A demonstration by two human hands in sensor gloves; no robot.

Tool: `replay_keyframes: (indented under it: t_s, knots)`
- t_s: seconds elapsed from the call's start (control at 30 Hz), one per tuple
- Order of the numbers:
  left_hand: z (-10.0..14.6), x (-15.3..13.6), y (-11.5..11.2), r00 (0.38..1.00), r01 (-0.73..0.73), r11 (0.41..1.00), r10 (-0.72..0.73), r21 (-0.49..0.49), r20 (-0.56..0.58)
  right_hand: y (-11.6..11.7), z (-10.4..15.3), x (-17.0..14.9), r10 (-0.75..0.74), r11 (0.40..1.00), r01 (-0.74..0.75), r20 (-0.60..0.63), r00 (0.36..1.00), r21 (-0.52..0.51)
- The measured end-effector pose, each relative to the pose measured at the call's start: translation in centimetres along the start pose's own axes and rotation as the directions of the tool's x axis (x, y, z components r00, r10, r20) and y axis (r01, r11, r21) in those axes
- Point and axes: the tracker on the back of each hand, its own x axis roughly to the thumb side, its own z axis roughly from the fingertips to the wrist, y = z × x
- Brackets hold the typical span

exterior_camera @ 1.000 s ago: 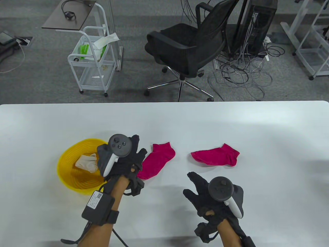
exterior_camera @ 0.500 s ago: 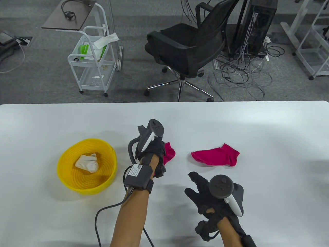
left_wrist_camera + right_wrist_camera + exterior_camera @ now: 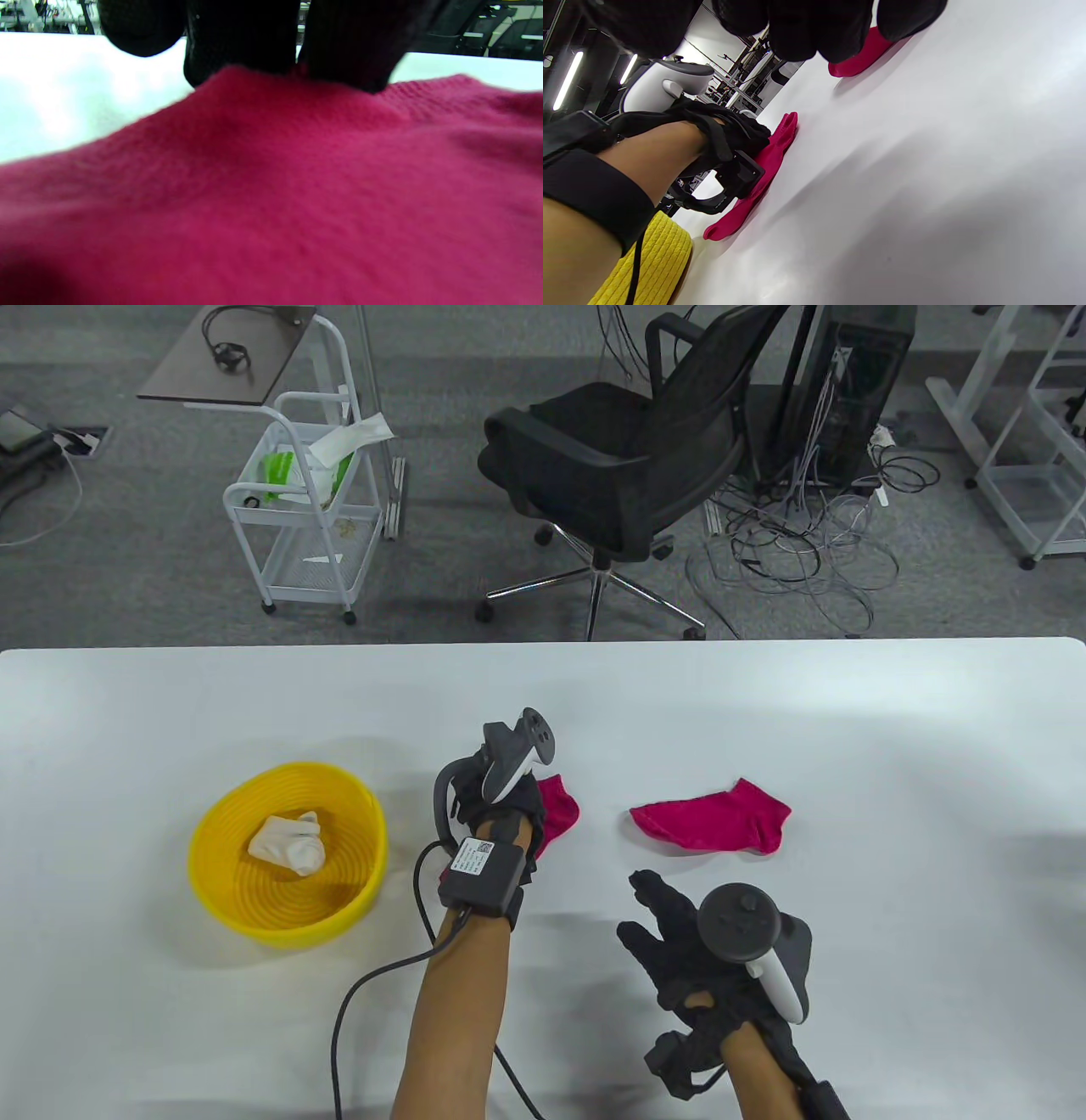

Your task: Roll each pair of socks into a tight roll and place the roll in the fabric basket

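The desk [image 3: 848, 712] is carrying everything in play, and the biggest change on it is the left hand [image 3: 501, 802]: a second ago it was hanging over the yellow basket [image 3: 221, 891], and it has since swung away to its right and is now settling onto the near pink sock [image 3: 560, 806], turned so the tracker stands on edge. In the left wrist view its fingertips [image 3: 237, 51] are pressing down into the knit, though whether they are curling round a fold or only lying on the fabric cannot be told. The basket, now well to the left of that hand, is already holding one white sock roll [image 3: 288, 841], so I judge one pair finished and the pink pair just being started. The far pink sock [image 3: 713, 821] is lying flat further to the right of the left hand, apart from its mate, and the two will probably need bringing together before rolling. The right hand [image 3: 679, 959] is barely shifting, hovering nearer the person than the far sock with fingers spread and holding nothing. On the box strapped to the left wrist a white label [image 3: 472, 860] is showing, but its print is too small to read; no other writing is legible.
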Motion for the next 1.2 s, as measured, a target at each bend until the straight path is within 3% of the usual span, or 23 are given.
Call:
replay_keyframes:
  t_s: [0.1, 0.37, 0.53, 0.77, 1.0, 1.2]
  knots:
    - [0.2, 0.2, -0.2, 0.997, 0.048, 0.993, -0.053, 0.108, 0.049, 0.1, 0.0, 0.0, 0.012, 1.0, -0.012, 0.003, 1.0, 0.002]
    - [0.1, 0.5, -0.4, 0.996, 0.046, 0.993, -0.055, 0.11, 0.072, -0.1, 0.1, 0.2, -0.002, 1.0, 0.003, 0.019, 1.0, -0.013]
    - [0.8, 0.2, 0.6, 0.992, 0.096, 0.988, -0.105, 0.124, 0.068, -0.5, 0.3, 0.2, -0.031, 0.999, 0.032, 0.028, 0.999, -0.037]
    - [5.1, -0.6, 4.6, 0.991, 0.069, 0.978, -0.089, 0.195, 0.098, -0.6, 0.4, 0.0, -0.034, 0.999, 0.035, 0.027, 0.999, -0.042]
    - [11.5, -2.6, 8.8, 0.98, -0.026, 0.965, -0.027, 0.26, 0.199, -1.2, 0.6, -0.6, -0.068, 0.995, 0.07, 0.024, 0.997, -0.072]
    - [15.7, -4.6, 10.5, 0.937, -0.223, 0.952, 0.151, 0.208, 0.314, -2.0, 0.5, -1.9, -0.108, 0.988, 0.105, -0.021, 0.994, -0.109]
